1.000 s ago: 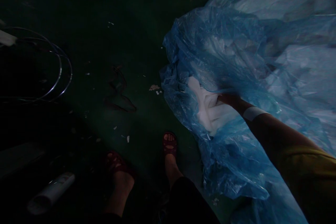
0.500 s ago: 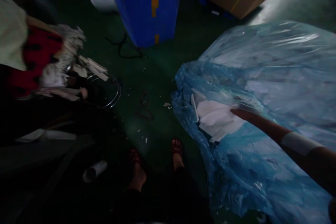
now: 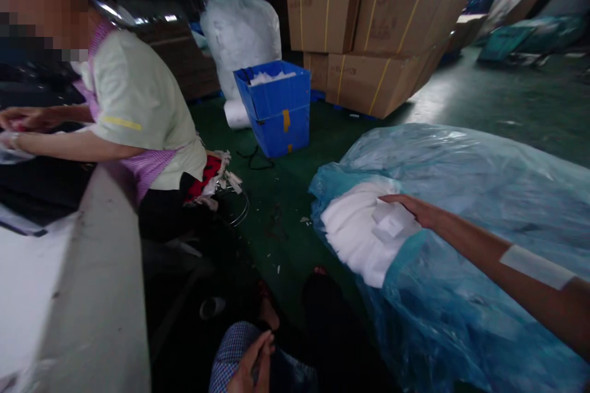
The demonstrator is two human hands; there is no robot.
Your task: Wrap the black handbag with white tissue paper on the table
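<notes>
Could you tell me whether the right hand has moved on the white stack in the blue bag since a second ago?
Yes. The right hand slid from the white stack's middle toward its far edge.

The big blue bag (image 3: 461, 196) is thin, glossy, crinkled plastic film (translucent where light hits it); the white pieces (image 3: 359, 233) at its mouth look soft and matt, like foam or wadding. The stacked boxes (image 3: 369, 18) are matt brown cardboard, the blue bin (image 3: 276, 107) corrugated plastic

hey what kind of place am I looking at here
Probably a warehouse or factory floor: strapped cardboard cartons stacked high, a blue plastic crate on the green floor, and a big blue plastic bag of white pieces under the right hand.
</notes>
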